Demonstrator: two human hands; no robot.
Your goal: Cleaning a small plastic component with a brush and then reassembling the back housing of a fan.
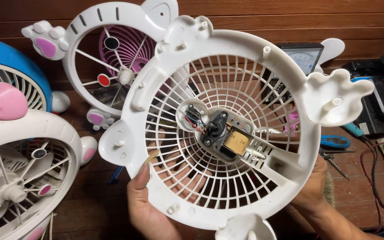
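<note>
While both hands are gripping it, the white fan grille (227, 129) is tilting up toward the camera. Left hand (145, 204) fingers are clamping its lower rim; right hand (312, 186) fingers are closing behind the opposite rim. Above the fingertips, the motor (223, 133) is sitting at its centre.

right hand (318, 189) mostly behind white fan shell (227, 49), blue fan (12, 58) cut off at left edge

A wooden table (90, 209) bears cartoon fans (112, 58), blue-handled pliers (334, 142) and a meter (305, 55).
</note>
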